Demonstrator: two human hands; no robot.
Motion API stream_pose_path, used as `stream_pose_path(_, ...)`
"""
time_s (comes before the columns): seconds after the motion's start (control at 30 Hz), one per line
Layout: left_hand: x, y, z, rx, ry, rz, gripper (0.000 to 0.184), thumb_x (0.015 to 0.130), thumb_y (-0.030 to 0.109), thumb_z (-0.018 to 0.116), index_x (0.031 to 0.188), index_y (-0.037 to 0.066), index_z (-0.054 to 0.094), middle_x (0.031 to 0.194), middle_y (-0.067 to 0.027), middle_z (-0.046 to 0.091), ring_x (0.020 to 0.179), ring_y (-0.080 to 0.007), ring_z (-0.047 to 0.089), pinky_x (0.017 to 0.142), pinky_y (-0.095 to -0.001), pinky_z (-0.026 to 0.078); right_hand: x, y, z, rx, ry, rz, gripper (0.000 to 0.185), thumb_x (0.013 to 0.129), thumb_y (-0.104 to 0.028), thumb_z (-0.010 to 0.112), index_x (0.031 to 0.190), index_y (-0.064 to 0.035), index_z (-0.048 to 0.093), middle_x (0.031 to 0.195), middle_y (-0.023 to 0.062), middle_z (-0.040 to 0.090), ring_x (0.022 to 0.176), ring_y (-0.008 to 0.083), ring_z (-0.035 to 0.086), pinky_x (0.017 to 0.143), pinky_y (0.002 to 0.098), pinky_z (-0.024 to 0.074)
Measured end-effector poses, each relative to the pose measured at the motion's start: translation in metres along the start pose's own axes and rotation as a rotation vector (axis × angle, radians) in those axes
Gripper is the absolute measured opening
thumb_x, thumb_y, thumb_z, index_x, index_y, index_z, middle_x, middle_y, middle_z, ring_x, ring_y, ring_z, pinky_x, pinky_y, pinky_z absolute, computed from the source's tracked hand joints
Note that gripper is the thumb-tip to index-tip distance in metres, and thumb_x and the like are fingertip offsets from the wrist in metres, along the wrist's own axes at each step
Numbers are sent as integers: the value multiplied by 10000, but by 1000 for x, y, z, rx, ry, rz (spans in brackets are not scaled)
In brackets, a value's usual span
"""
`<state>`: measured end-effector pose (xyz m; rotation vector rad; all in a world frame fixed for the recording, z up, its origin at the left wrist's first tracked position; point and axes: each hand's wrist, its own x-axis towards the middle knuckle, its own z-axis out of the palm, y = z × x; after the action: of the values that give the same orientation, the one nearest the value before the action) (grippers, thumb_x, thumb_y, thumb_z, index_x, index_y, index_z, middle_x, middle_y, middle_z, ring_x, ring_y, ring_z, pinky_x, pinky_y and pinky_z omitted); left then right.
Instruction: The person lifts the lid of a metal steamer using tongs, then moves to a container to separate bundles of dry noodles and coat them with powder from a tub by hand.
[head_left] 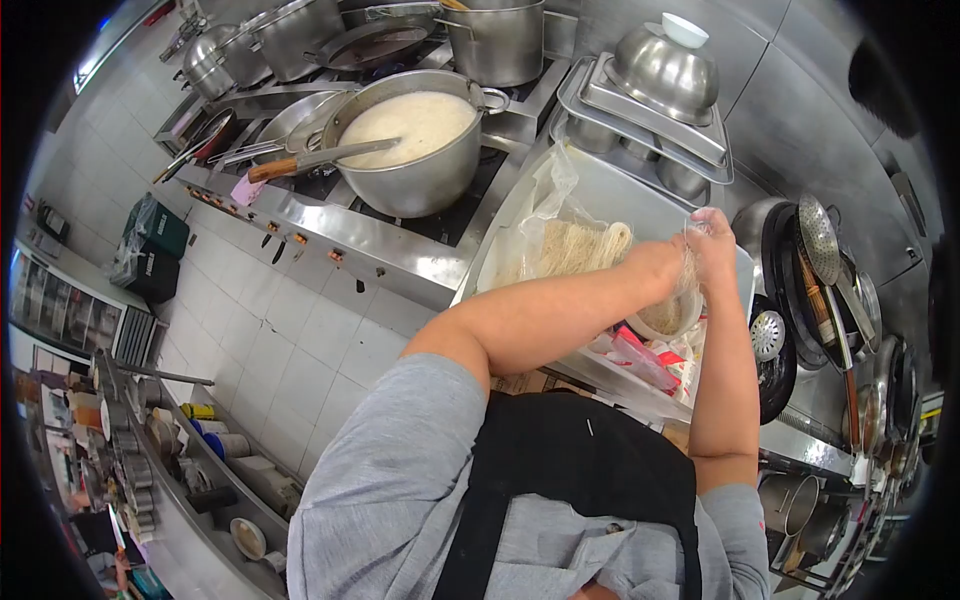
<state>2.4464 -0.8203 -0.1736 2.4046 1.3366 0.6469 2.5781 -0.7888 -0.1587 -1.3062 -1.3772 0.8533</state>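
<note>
Over a large white tub (503, 240), my two hands are close together. My left hand (655, 268) is closed, fingers mostly turned away, and my right hand (712, 240) is closed beside it. Thin pale strands, apparently dried rice vermicelli (688, 275), run between and below them. To the left, a bundle of dried vermicelli (585, 247) lies in an open clear plastic bag (548, 195). Beneath my hands is a white bowl (690, 318) holding more strands, partly hidden by my left forearm. Red and white plastic packaging (650, 362) lies near the tub's front.
A big pot (415, 180) of whitish liquid stands on the stove, a wooden-handled utensil (325, 157) resting in it. Stacked metal trays (650, 130) carry an upturned steel bowl (665, 70) behind the tub. Woks and a skimmer (819, 240) are at right.
</note>
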Motion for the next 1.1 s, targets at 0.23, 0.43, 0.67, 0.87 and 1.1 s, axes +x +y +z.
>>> stream_pose_path(0.23, -1, 4, -19, 119, -44, 87, 342, 743, 41, 573, 1053, -54, 464, 857, -211, 655, 805, -340, 656, 687, -420, 525, -2, -8, -7, 343, -71, 91, 203, 733, 57, 576, 891, -57, 520, 700, 31, 528, 534, 113, 516, 453, 259, 410)
stream_pose_path(0.43, 2, -4, -27, 265, -132, 251, 438, 708, 76, 632, 1096, -13, 449, 820, -179, 656, 778, -345, 651, 664, -437, 521, 4, 5, -16, 482, -169, 212, 180, 739, 44, 577, 855, -80, 519, 674, 25, 526, 508, 117, 516, 424, 265, 408)
stream_pose_path(0.67, -7, 3, -17, 163, -217, 39, 565, 710, 86, 668, 1202, -20, 410, 988, -210, 631, 944, -321, 624, 801, -422, 500, 2, 14, -5, 411, -77, 149, 141, 767, -22, 638, 815, -89, 525, 681, -12, 501, 530, 85, 474, 440, 236, 374)
stream_pose_path(0.87, 7, -4, -11, -46, -282, -102, 527, 711, 65, 654, 1191, -46, 466, 1055, -248, 607, 993, -350, 600, 844, -409, 487, -1, 10, 1, 183, -55, 47, 116, 794, -74, 656, 811, -76, 541, 724, -32, 504, 638, 62, 455, 548, 223, 363)
stream_pose_path(1.1, -1, 7, -5, 68, -220, -47, 318, 687, 39, 660, 999, -10, 619, 997, -200, 641, 949, -349, 616, 826, -413, 494, 5, 20, 7, -99, 47, -235, 120, 808, -86, 657, 837, -45, 548, 754, -17, 528, 702, 73, 475, 624, 245, 399)
